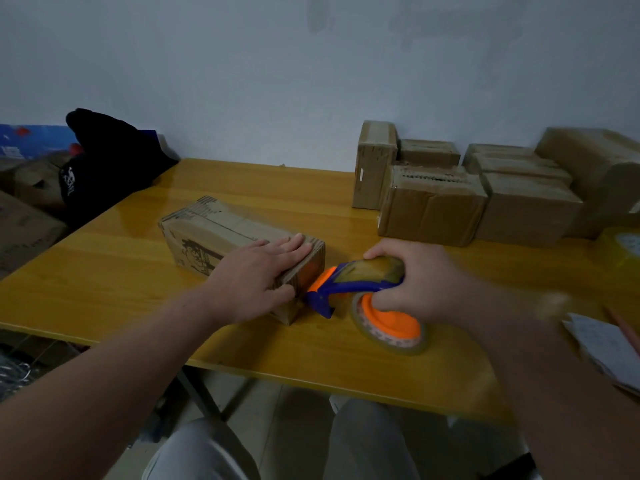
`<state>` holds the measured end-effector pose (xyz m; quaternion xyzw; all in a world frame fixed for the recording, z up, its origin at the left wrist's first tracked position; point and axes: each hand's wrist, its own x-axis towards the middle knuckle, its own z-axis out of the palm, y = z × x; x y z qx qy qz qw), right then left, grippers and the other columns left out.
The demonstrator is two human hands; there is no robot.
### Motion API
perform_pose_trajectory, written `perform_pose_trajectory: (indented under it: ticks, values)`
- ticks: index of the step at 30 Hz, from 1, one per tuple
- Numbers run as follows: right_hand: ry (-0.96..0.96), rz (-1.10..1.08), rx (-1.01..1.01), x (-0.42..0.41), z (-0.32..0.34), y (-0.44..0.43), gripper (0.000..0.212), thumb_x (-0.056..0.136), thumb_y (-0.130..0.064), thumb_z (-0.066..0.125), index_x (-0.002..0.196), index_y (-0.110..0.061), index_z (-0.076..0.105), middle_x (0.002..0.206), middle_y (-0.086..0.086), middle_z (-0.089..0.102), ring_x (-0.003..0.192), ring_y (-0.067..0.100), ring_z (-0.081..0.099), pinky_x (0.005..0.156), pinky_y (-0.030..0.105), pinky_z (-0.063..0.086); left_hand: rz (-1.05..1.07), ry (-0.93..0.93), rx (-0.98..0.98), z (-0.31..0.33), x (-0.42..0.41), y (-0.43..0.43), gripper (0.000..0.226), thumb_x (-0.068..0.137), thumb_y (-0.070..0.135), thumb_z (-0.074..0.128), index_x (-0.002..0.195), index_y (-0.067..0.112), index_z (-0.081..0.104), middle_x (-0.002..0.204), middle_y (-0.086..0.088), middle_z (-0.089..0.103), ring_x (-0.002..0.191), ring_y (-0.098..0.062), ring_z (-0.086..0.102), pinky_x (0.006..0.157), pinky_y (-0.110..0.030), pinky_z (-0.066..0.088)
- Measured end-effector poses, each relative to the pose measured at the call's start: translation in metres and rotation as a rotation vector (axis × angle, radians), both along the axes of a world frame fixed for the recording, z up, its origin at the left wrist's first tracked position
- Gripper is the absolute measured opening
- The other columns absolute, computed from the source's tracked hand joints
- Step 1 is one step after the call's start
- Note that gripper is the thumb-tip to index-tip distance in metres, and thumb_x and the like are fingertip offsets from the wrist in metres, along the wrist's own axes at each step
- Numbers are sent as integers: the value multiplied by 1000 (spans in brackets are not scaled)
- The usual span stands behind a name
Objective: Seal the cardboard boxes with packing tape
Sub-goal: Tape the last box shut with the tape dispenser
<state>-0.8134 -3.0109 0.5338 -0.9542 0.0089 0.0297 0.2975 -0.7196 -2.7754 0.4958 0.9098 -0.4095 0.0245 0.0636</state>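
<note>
On table (104,271), long printed box (207,230), L hand (256,271) flat atop, R hand (415,282) gripping tape dispenser (363,275).

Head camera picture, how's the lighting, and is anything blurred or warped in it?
Head view: dim, bluish light; soft glare on the glossy yellow table; the right hand gripping the tape dispenser is smeared by motion blur with its forearm; the left hand on the box is sharper; wide-angle distortion bends the stacked boxes at the right edge.
</note>
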Motion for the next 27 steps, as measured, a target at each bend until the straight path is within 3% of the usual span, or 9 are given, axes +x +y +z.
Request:
perform_pose_trajectory:
  ticks: [7, 10, 12, 14, 18, 23, 27]
  values:
    - [80, -18, 61, 26, 11, 7, 52, 56, -29, 76, 105, -39, 59, 89, -4, 59, 58, 8, 53, 43, 21, 39, -14, -26, -21, -1, 0, 0, 75, 80, 46, 34, 150, 29, 13, 156, 6, 12, 143, -8, 16, 116, -29, 7]
    - [137, -40, 138, 32, 11, 2, 46, 63, -21, 76, 104, -36, 62, 108, -7, 48, 83, 8, 50, 58, 24, 40, -14, -34, -33, -3, 0, -1, 74, 80, 47, 33, 150, 29, 12, 156, 6, 13, 143, -8, 17, 115, -28, 6]
    - [187, -80, 239, 33, 6, -1, 38, 65, -16, 73, 99, -31, 66, 110, -7, 50, 96, 12, 49, 66, 27, 40, -14, -31, -45, -3, 0, 0, 74, 80, 47, 33, 149, 30, 13, 156, 6, 14, 143, -7, 18, 114, -27, 5]
    - [241, -128, 330, 31, -1, -5, 33, 67, -11, 71, 96, -27, 69, 105, -6, 57, 96, 13, 53, 69, 29, 42, -11, -31, -45, -3, 0, 0, 74, 80, 47, 33, 149, 30, 14, 156, 6, 14, 142, -7, 18, 114, -26, 5]
    - [326, -209, 392, 27, -10, -8, 28, 68, -13, 71, 95, -20, 71, 95, 4, 65, 77, 16, 53, 62, 29, 41, 7, -31, -43, -3, 0, -1, 74, 80, 49, 32, 149, 31, 15, 156, 7, 15, 142, -6, 19, 114, -26, 5]
    - [357, -244, 375, 19, -8, -9, 29, 67, -16, 75, 96, -19, 70, 102, 6, 66, 100, 23, 59, 91, 42, 48, 33, -45, -56, -5, 0, -2, 64, 93, 49, 43, 150, 32, 16, 155, 10, 16, 141, -7, 21, 115, -29, 10]
    - [283, -299, 416, 7, 0, -26, 32, 65, -17, 77, 96, -22, 71, 105, 5, 66, 102, 26, 60, 96, 48, 47, 4, -16, -83, 0, -4, -1, 64, 94, 41, 48, 149, 32, 18, 155, 11, 15, 142, -6, 19, 115, -30, 6]
